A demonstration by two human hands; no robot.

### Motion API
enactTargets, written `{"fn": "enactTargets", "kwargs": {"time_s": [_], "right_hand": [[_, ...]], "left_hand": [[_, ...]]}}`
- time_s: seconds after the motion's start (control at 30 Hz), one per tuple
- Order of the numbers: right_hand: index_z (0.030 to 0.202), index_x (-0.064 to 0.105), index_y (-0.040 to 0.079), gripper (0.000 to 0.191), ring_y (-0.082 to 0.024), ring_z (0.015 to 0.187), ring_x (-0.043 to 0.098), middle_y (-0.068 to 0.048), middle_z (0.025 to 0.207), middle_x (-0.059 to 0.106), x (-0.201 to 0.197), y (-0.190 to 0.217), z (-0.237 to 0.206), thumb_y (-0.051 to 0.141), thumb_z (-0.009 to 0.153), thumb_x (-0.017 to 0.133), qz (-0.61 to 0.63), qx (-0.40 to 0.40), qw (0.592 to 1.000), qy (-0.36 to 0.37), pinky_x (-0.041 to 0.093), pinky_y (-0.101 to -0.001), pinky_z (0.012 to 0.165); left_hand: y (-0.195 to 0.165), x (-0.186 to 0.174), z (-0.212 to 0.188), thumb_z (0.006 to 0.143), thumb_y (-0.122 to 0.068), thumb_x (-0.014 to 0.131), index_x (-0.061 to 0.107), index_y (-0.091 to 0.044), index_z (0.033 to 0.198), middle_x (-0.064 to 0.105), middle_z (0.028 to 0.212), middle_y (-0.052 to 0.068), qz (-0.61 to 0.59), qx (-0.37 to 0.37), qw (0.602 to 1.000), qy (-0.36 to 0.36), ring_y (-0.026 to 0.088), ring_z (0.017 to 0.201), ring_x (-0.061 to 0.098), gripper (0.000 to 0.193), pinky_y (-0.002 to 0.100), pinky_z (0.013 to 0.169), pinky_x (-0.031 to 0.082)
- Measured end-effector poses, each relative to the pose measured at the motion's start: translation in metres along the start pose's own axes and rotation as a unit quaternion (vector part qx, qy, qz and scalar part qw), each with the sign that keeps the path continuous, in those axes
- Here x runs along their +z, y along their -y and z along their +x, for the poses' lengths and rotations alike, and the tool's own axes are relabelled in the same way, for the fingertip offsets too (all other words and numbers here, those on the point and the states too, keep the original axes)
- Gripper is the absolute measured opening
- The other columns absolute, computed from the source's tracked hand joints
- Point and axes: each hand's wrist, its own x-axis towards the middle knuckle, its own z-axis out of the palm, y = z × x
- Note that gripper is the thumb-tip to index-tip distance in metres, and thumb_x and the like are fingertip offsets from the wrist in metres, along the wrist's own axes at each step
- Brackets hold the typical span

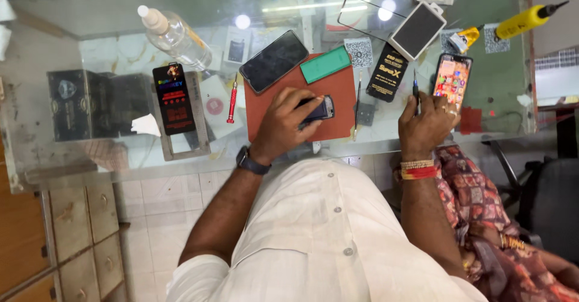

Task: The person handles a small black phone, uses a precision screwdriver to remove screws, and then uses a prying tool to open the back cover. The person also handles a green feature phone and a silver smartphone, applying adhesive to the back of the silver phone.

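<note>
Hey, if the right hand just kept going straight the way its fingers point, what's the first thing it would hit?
Most likely the lit phone lying directly beyond the right hand, whose fingers already reach its near edge. The thin tool it grips stands just left of that line.

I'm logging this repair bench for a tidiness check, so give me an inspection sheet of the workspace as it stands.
Surface: glass table with a red mat near the front edge.
Job's things: left hand grips a small dark phone on the mat; right hand holds a thin dark tool upright.
Clutter: black phone, green card, red screwdriver, clear bottle, lit phone, yellow tool.
Fingers: left wrapped around the small phone; right closed on the tool.
Cables: nothing seen.
Surroundings: wooden drawers, tiled floor, black chair.
</note>
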Motion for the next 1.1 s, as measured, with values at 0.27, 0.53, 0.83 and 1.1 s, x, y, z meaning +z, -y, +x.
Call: {"fn": "enactTargets", "kwargs": {"time_s": [0.27,0.53,0.83,1.1], "right_hand": [[0.112,0.072,-0.001,0.012,-0.028,0.085,0.067,-0.012,0.098,0.071,-0.048,0.048,-0.011,0.003,0.101,0.076,0.229,0.06,0.971,0.016,0.051,-0.0382,0.078],[0.101,0.071,-0.004,0.016,-0.02,0.082,0.062,-0.011,0.092,0.068,-0.063,0.117,-0.043,-0.004,0.089,0.082,0.471,0.1,0.875,0.049,0.047,-0.0286,0.073],[0.157,0.021,0.004,0.062,-0.022,0.113,0.074,-0.017,0.121,0.068,-0.019,0.126,-0.049,-0.009,0.108,0.057,0.622,0.121,0.773,0.028,0.061,-0.0318,0.098],[0.158,0.022,0.007,0.062,-0.03,0.116,0.072,-0.023,0.122,0.063,-0.003,0.12,-0.05,-0.015,0.108,0.049,0.569,0.038,0.821,0.034,0.062,-0.0371,0.1]], "left_hand": [[0.039,-0.006,0.02,0.09,-0.01,0.071,0.078,-0.014,0.112,0.065,0.121,0.013,0.072,0.13,0.982,0.115,0.033,0.115,0.06,0.024,0.048,0.104,0.048],[0.047,0.006,0.009,0.095,-0.009,0.067,0.076,-0.009,0.121,0.061,0.139,0.017,0.088,0.159,0.973,0.143,0.035,0.133,0.055,0.028,0.051,0.113,0.046],[0.051,0.011,0.016,0.097,-0.01,0.069,0.076,-0.007,0.12,0.063,0.134,0.02,0.076,0.169,0.973,0.14,0.037,0.129,0.057,0.024,0.055,0.111,0.047],[0.057,0.016,0.019,0.1,-0.011,0.069,0.076,-0.005,0.117,0.064,0.135,0.019,0.082,0.167,0.972,0.143,0.036,0.128,0.058,0.019,0.055,0.11,0.049]]}}
